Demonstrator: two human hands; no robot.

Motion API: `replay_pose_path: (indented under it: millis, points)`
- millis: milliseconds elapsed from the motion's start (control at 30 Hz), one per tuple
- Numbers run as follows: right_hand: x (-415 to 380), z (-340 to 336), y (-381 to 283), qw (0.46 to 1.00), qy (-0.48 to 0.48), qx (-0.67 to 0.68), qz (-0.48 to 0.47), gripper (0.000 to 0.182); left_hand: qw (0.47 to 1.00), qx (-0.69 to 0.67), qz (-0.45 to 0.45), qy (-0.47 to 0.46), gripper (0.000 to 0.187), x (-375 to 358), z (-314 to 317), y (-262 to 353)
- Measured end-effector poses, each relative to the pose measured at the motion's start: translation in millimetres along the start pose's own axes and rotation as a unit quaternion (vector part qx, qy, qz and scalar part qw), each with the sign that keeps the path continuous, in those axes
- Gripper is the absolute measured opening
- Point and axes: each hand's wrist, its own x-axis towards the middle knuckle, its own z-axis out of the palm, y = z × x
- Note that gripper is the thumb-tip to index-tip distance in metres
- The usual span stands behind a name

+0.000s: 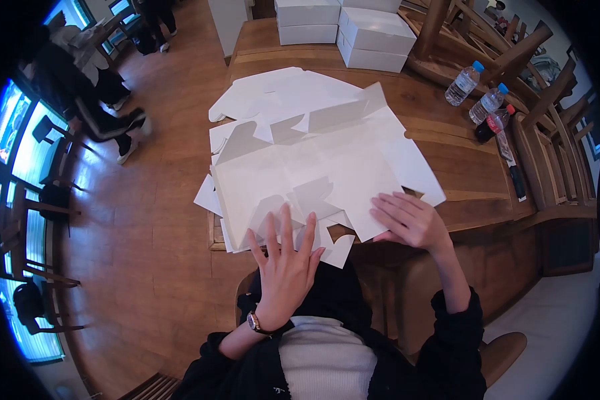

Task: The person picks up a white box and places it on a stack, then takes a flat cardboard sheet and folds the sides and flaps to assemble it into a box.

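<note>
A white cardboard box blank (340,157) lies unfolded on top of other flat white blanks (273,90). Its back flap (327,117) stands partly raised, and smaller notched flaps bend up along the near side. My left hand (283,267), a watch on its wrist, spreads its fingers over the front flap. At the right near corner, my right hand (410,221) lies with straight fingers over the cardboard, its thumb lower down by the edge. A cut-out tab (340,251) sticks out past the table edge between the hands.
Folded white boxes (377,40) are stacked at the back of the wooden table (460,180). Two water bottles (463,83) and a dark drink bottle (495,125) stand at the right, near a black marker (517,181). Wooden chairs (553,127) crowd the right side. People (90,87) are at the left.
</note>
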Motion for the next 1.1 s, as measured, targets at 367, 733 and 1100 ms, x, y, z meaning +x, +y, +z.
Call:
replay_pose_path:
  millis: [367, 733, 1100]
  points:
    - [34, 3, 14, 0.976, 0.007, 0.181, 0.118, 0.02, 0.993, -0.04, 0.108, -0.025, 0.061, 25, 13, -5]
    - [71, 59, 27, 0.964, -0.066, 0.001, 0.257, 0.05, 0.99, -0.049, 0.132, 0.0, 0.057, 41, 19, 1]
    - [50, 83, 26, 0.934, -0.029, -0.007, 0.357, 0.058, 0.991, -0.085, 0.107, 0.005, 0.053, 44, 21, 17]
